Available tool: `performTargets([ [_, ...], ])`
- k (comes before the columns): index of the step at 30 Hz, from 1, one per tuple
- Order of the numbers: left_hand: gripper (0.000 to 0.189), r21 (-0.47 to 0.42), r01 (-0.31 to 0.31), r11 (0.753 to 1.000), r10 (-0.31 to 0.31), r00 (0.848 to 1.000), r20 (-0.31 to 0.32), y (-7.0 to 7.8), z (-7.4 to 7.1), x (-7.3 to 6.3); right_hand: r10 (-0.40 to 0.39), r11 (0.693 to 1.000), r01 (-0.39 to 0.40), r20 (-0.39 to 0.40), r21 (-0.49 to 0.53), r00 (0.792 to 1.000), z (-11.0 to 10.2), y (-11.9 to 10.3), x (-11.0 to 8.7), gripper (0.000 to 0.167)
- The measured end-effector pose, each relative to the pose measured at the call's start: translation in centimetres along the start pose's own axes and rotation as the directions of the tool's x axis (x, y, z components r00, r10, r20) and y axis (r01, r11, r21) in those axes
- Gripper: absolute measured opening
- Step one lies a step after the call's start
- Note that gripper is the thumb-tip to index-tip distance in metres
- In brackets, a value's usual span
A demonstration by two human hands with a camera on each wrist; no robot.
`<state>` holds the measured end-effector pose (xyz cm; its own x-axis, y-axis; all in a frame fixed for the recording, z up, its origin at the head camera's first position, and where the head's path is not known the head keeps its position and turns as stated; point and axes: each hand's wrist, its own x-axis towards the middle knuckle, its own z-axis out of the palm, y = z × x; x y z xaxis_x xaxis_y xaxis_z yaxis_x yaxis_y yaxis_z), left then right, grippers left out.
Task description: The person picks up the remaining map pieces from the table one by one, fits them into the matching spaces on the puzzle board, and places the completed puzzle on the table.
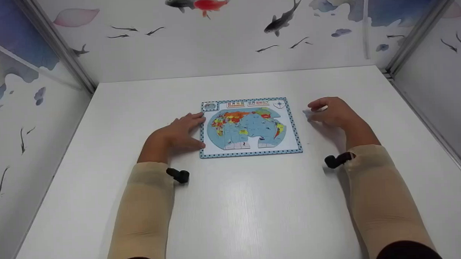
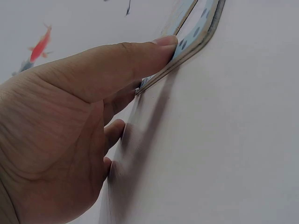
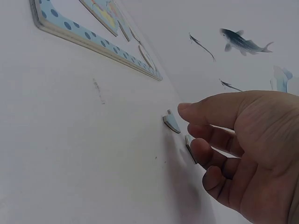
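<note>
A world map jigsaw puzzle (image 1: pixel 234 123) lies flat in its board, whose blue dotted border (image 1: pixel 250 154) frames it. White gaps show at its bottom middle and upper right. My left hand (image 1: pixel 182 132) is at the board's left side, the thumb resting on the border and the other fingers spread beside it. To the right of the board, my right hand (image 1: pixel 331 112) hovers with loosely bent fingers over two small loose puzzle pieces. One pale blue piece (image 3: pixel 171 122) lies by the thumb tip; another piece (image 3: pixel 189 147) is partly hidden by the fingers.
The white table (image 1: pixel 252 213) carries the board near its middle. A back wall (image 1: pixel 220 45) with painted fish rises behind, and side walls with metal edge posts (image 1: pixel 63 51) stand left and right. Black wrist cameras (image 1: pixel 180 175) stick out from both sleeves.
</note>
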<state>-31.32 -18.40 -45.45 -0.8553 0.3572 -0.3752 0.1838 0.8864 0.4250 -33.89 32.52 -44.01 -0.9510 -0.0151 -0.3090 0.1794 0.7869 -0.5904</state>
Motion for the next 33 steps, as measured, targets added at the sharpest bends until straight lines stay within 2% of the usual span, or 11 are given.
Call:
performTargets([
  [14,0.100,0.000,-0.015,1.000,0.015,1.000,0.003,-0.2,-0.1,0.0,0.021,0.996,-0.021,0.004,-0.088,1.000,0.7,-0.8,-0.2,0.057],
  [24,0.100,0.016,-0.026,1.000,0.026,1.000,0.005,-0.1,-0.1,-0.1,0.011,0.999,-0.010,0.021,-0.034,1.000,1.0,-1.2,-0.5,0.055],
  [31,0.098,-0.013,0.043,0.999,-0.043,0.999,-0.009,0.1,0.1,-0.2,0.013,1.000,-0.013,0.020,-0.008,1.000,1.1,-2.2,-0.7,0.056],
  [33,0.098,-0.015,0.046,0.999,-0.046,0.999,-0.010,0.1,0.1,-0.2,0.005,1.000,-0.005,0.022,-0.010,1.000,1.1,-2.3,-0.6,0.058],
])
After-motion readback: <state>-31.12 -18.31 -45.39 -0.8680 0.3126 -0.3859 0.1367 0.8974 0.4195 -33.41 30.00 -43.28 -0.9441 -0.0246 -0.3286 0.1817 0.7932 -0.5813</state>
